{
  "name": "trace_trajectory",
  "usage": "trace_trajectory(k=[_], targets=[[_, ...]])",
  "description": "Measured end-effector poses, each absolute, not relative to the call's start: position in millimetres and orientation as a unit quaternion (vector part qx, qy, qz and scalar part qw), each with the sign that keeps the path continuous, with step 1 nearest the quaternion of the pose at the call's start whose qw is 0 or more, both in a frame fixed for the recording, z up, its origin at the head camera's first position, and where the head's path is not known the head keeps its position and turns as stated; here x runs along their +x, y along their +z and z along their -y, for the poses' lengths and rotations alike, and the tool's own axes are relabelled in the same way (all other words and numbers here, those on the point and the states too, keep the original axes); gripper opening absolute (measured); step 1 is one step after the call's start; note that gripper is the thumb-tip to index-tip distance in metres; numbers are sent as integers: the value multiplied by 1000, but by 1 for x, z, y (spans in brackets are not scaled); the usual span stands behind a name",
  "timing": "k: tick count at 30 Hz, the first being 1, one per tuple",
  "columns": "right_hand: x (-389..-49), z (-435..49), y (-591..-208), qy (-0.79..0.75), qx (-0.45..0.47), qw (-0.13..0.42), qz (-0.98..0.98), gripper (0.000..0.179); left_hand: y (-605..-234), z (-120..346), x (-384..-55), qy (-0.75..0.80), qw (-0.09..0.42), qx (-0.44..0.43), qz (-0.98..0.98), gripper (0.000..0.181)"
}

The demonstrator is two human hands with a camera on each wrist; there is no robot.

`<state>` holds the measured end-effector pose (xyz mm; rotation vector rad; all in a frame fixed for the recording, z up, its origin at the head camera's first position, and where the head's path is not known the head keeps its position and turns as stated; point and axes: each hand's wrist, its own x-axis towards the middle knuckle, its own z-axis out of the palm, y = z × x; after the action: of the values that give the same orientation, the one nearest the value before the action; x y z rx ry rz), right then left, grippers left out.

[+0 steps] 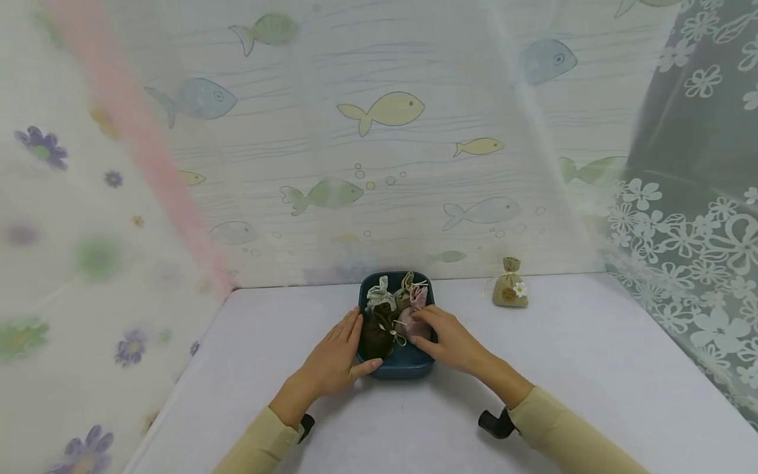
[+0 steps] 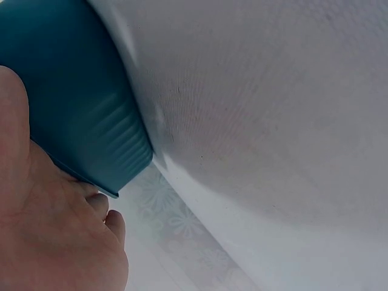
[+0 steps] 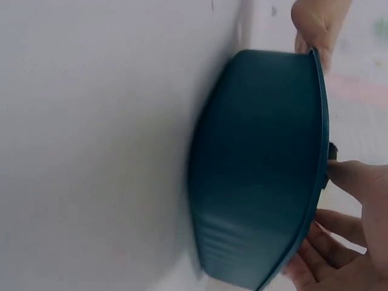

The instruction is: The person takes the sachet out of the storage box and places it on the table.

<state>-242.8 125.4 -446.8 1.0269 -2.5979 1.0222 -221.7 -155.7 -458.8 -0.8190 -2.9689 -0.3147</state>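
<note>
A dark blue plastic basin (image 1: 403,370) stands on the white table and holds several small drawstring pouches. A dark brown pouch (image 1: 376,339) lies at its near left, a pink pouch (image 1: 410,324) at its right. Behind them are a pale grey-green pouch (image 1: 379,293) and a tan one (image 1: 404,299). Along the basin's left rim rests my left hand (image 1: 334,359), fingers straight, thumb at the near corner. My right hand (image 1: 453,339) reaches over the right rim, its thumb and fingers around the pink pouch. The right wrist view shows those fingers (image 3: 324,251) dipping inside the rim.
Another tan pouch (image 1: 510,293) with a white flower stands upright at the table's back right. Fish-print curtain (image 1: 379,164) hangs behind the table, flowered curtain at both sides. Black wrist-camera mounts (image 1: 496,423) sit under the sleeves.
</note>
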Motion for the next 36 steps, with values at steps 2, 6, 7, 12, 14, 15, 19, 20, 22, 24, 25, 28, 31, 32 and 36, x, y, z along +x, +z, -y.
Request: trace_trajectory(k=[2, 6, 7, 12, 14, 15, 19, 20, 22, 24, 25, 28, 31, 32, 36], targets=[[-243, -120, -448, 342, 340, 78, 873, 41, -461, 156, -223, -98, 23, -265, 959, 102], [-242, -108, -449, 346, 331, 69, 875, 43, -466, 158, -225, -97, 25, -265, 959, 103], [-242, -105, -449, 349, 330, 69, 875, 43, -467, 158, -226, -98, 23, -265, 959, 104], [-242, -92, -451, 356, 321, 77, 874, 39, -467, 158, -225, -101, 24, -265, 959, 103], [-241, -89, -450, 357, 308, 76, 879, 40, -467, 158, -225, -99, 26, -266, 959, 103], [-242, -87, -450, 357, 299, 74, 881, 41, -467, 158, -225, -99, 27, -267, 958, 103], [-242, -79, -448, 369, 267, 61, 888, 47, -466, 158, -225, -108, 31, -272, 956, 103], [-243, -78, -448, 370, 261, 59, 890, 49, -466, 158, -225, -110, 32, -273, 955, 104], [-244, -74, -449, 374, 254, 58, 890, 50, -466, 158, -225, -111, 35, -275, 954, 104], [-247, -71, -450, 375, 253, 60, 890, 47, -467, 158, -225, -111, 38, -276, 954, 103], [-248, -69, -451, 375, 255, 63, 889, 44, -467, 159, -225, -105, 35, -274, 955, 103], [-252, -65, -453, 375, 259, 68, 888, 29, -468, 159, -224, -101, 34, -272, 956, 102], [-253, -61, -454, 370, 255, 70, 891, 20, -468, 158, -224, -102, 33, -270, 957, 102], [-254, -60, -454, 368, 251, 68, 893, 19, -468, 158, -224, -103, 33, -271, 957, 102], [-255, -58, -453, 369, 242, 59, 896, 20, -466, 159, -224, -111, 34, -274, 955, 103]])
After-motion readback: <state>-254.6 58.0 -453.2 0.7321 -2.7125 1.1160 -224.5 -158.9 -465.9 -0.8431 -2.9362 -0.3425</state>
